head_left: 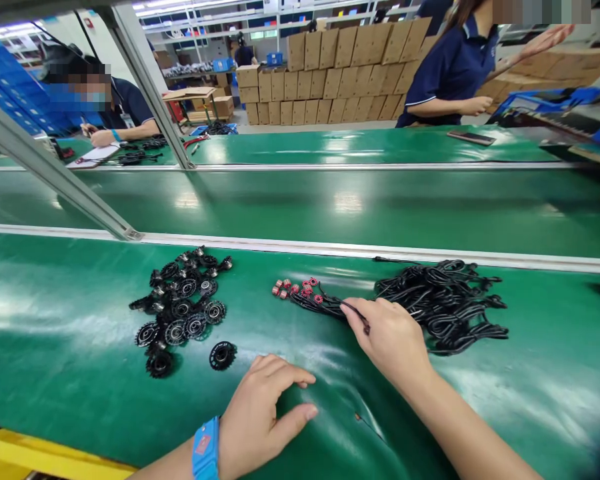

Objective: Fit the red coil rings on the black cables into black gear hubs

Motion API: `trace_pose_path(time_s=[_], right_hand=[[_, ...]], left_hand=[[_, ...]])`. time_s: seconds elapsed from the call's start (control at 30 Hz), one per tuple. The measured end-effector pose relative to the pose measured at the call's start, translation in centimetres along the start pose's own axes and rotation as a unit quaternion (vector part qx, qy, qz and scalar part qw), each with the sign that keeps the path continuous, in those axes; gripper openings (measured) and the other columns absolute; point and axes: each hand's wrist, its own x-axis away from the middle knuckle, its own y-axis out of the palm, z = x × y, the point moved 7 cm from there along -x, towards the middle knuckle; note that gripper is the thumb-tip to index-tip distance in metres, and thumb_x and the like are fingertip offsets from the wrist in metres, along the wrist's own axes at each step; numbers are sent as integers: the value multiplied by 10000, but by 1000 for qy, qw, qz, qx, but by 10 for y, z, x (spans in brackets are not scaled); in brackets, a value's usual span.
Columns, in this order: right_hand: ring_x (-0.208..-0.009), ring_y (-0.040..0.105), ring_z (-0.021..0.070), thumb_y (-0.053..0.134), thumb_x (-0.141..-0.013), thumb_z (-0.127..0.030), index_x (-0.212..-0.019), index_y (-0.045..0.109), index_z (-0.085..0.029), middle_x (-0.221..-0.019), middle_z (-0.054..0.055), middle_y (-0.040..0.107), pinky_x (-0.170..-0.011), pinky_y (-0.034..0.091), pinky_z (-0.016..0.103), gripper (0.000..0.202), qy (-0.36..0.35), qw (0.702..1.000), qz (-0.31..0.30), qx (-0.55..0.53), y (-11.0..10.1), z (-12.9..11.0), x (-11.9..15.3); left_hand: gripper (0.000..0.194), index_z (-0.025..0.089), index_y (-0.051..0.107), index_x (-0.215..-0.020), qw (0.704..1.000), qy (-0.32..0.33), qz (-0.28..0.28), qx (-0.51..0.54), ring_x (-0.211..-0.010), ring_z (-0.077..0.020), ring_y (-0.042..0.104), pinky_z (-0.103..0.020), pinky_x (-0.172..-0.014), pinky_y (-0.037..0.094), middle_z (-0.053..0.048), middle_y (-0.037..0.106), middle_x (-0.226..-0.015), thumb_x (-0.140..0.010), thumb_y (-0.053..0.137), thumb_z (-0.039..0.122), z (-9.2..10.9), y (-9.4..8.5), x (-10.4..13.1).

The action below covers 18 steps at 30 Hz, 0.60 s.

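My left hand (267,413), with a blue strap (207,448) round its wrist, hovers over the green mat; its thumb and fingers are apart with nothing between them. Further right, my right hand (389,333) pinches a black cable (356,315). That cable lies by a bundle of black cables (315,304) whose far ends carry small red wound coils (295,289). Beyond my left hand lies a single black toothed wheel part (223,356). A pile of similar black wheel parts (183,309) sits to its left.
Coiled black cables (445,300) are heaped right of my right hand. A metal post (95,207) stands on the white rail (260,245) behind. Across the line, one person (125,100) writes and another person (443,80) stands near a phone (471,138). A yellow edge (40,457) shows lower left.
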Motion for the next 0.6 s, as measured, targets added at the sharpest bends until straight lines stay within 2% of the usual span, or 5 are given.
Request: trace_pose_path(time_s=[0.2,0.27,0.33,0.43,0.6], right_hand=[[-612,540,132,502,-996,-244,-1047,624,-182,-781,19,656,-620,430,291,147,32,991,88,-93,-24,-9,4],[-592,502,129,553,-965,-220,-947,623,-193,-684,-10,594,-611,407,291,77,-15,991,57,-122,-27,-24,10],[-588,466,128,583,-942,-216,-856,620,-197,-626,-22,547,-611,379,294,95,-73,987,4,-142,-27,-41,19],[-607,455,135,578,-929,-224,-844,650,-197,-622,-15,548,-608,339,305,115,-132,977,-67,-153,-24,-58,35],[-617,461,147,569,-925,-232,-858,661,-201,-642,-8,567,-607,334,317,117,-145,966,-141,-160,-20,-61,49]], left_hand=[[436,294,567,-1320,991,-65,-21,114,-1067,-245,618,-434,-997,454,-61,679,-1156,-908,640,417,-13,9,5],[537,302,425,-1460,958,-123,-20,260,-1124,-248,624,-435,-999,466,-105,599,-1345,-966,533,481,-23,16,5],[567,308,330,-1521,890,-168,-31,422,-1167,-262,632,-440,-984,481,-132,485,-1488,-1000,439,502,-29,26,4],[553,287,424,-1481,816,-195,-51,542,-1167,-275,643,-431,-968,495,-134,514,-1463,-964,533,451,-31,37,2],[429,270,624,-1307,835,-189,-47,515,-1134,-228,643,-393,-1003,486,-98,641,-1287,-889,698,331,-31,33,6]])
